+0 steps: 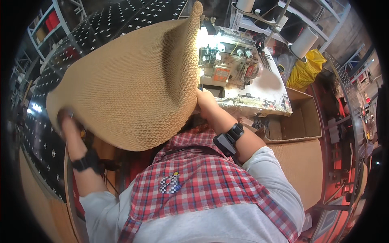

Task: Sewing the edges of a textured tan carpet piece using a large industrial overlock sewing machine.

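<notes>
A large tan woven mat (121,77) spreads in front of me, its right side curling up in a thick fold next to an overlock sewing machine (229,60). At the mat's lower left edge is my left hand (68,121), closed around the border; its fingers are partly blurred and covered. My right hand (207,103) grips the fold just below the machine's lit needle area, with its fingertips hidden behind the cloth. The mat's raised fold conceals the needle and presser foot.
The machine sits on a worn white table (267,95). To its right are a cardboard box (304,117), a yellow bag (306,69) and a white thread cone (304,42). A black studded surface (117,20) lies beyond the mat. More tan material (302,166) lies near my right elbow.
</notes>
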`<state>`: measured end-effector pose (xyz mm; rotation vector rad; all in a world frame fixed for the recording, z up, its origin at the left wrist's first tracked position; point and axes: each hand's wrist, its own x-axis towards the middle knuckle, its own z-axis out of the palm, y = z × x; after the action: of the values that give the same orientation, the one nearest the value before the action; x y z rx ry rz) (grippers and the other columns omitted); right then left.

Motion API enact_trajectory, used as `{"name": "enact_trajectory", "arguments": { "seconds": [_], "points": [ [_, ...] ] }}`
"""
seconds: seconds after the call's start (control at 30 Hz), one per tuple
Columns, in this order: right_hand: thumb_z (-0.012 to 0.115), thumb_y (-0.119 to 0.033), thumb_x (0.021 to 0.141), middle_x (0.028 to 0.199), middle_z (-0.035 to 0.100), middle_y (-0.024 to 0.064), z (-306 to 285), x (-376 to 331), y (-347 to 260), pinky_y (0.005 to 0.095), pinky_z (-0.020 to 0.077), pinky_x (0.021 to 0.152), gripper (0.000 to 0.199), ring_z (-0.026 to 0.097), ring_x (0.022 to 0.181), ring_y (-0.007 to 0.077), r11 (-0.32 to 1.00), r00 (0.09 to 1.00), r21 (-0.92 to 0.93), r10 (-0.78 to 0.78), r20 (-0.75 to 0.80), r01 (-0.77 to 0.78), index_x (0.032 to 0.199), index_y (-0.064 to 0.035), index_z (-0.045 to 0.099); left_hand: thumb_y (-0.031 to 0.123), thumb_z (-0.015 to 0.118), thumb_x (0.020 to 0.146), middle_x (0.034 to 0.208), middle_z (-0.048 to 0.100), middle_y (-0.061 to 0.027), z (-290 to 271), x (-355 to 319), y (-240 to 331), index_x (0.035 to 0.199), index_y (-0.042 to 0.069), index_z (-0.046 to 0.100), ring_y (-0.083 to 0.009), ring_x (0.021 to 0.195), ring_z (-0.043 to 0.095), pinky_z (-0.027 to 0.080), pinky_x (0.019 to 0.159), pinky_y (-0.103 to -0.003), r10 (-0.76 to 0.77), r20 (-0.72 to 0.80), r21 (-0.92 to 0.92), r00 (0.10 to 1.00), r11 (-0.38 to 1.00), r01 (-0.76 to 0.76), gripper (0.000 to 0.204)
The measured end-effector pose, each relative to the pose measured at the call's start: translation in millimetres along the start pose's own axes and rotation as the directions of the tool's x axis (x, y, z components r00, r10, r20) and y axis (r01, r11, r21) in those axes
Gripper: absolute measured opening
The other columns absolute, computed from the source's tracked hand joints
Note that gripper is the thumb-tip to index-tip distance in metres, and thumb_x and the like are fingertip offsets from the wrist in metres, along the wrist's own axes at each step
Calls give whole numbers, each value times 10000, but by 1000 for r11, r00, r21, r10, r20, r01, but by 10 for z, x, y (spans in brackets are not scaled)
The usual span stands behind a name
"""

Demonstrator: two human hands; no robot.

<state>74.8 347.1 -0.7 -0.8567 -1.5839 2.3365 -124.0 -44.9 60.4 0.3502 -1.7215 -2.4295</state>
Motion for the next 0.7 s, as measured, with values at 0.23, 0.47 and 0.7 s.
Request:
{"name": "enact_trajectory", "arguments": {
  "seconds": [0.23, 0.47, 0.7],
  "points": [
    [488, -228, 837, 841, 575, 89, -1, 107, 31, 313, 453, 532, 257, 561, 649, 191, 993, 998, 102, -49, -48, 53, 968, -9, 517, 189, 588, 761, 1149, 444, -191, 245, 812, -134, 1244, -32, 310, -242, 1002, 486, 416, 810, -348, 369, 161, 468, 915, 788, -400, 599],
    [470, -245, 854, 825, 580, 83, 58, 51, -36, 310, 442, 556, 263, 553, 671, 181, 996, 999, 85, -22, -48, 26, 971, -15, 519, 119, 556, 727, 1130, 461, -165, -378, 572, -324, 1175, -39, 365, -274, 1031, 466, 385, 874, -399, -111, 217, -144, 970, 979, 144, 512],
    [474, -206, 853, 889, 578, 99, 81, -11, 54, 322, 467, 667, 264, 565, 764, 182, 981, 999, 190, -43, -6, 43, 987, 19, 504, 230, 526, 776, 1168, 446, -112, -659, -1070, 32, 1205, 3, 345, -252, 1074, 439, 369, 896, -385, -36, 145, -386, 989, 918, 91, 519]
  ]
}}
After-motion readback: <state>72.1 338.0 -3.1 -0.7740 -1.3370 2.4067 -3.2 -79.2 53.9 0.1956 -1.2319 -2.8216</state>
